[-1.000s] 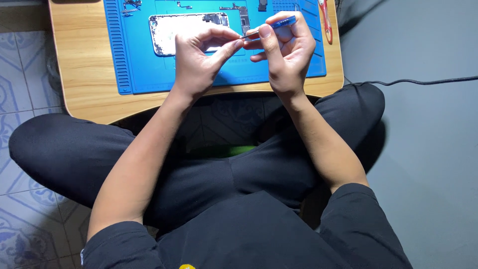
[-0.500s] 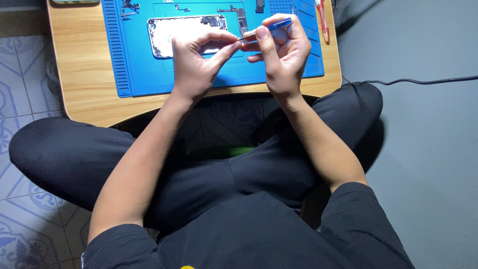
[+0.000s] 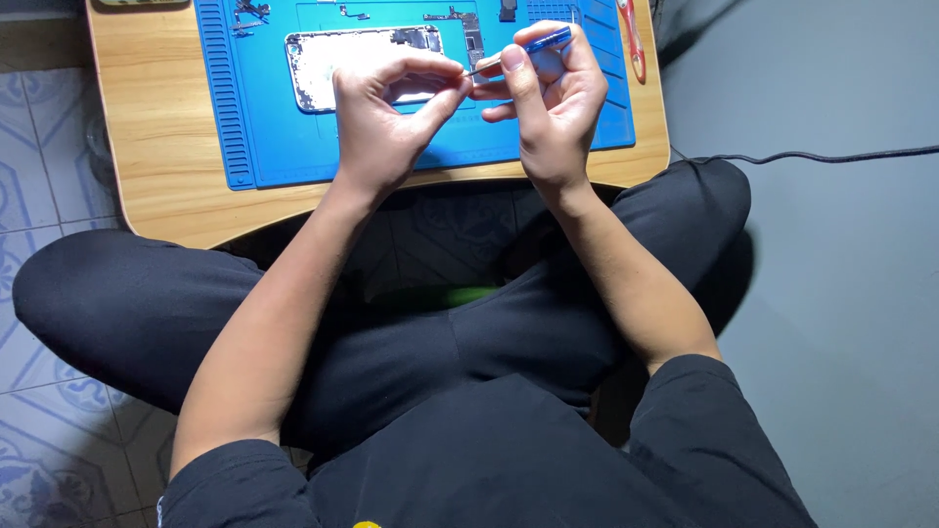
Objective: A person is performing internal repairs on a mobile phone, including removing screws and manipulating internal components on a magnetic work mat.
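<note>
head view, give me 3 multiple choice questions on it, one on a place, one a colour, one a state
1. Where does the opened phone lie?
A. on the blue mat
B. on the floor tiles
C. on the person's lap

2. What colour is the handle of the screwdriver?
A. red
B. blue
C. yellow

3. How is the right hand?
A. flat on the table
B. hanging empty
C. closed on the screwdriver

Answers: 1 A, it lies on the blue mat on the wooden table. 2 B, the handle shows blue. 3 C, its fingers grip the tool, the tip meeting the left hand.

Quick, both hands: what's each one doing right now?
Left hand: fingers pinched shut; what they hold cannot be told.
Right hand: closed on blue screwdriver.
</note>
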